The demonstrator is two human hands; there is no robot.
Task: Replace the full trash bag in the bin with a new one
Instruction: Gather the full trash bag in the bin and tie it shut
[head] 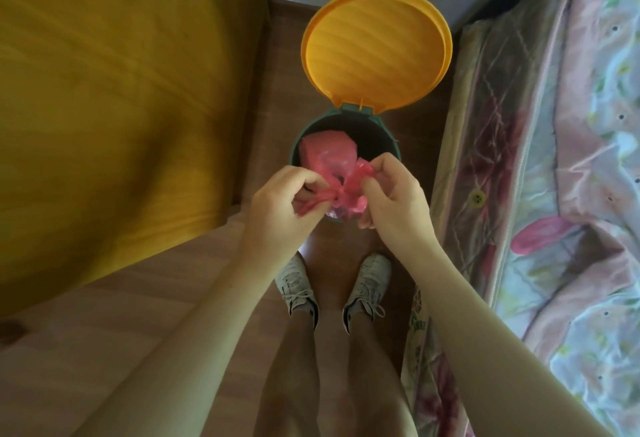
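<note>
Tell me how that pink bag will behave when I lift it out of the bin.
Probably floppy: the pink bag is thin, crinkled film, already bunched where the left hand and right hand pinch it. It may be slippery, so twisted ends should hold better. It looks light, sitting loosely in the bin, though its contents are hidden.
</note>
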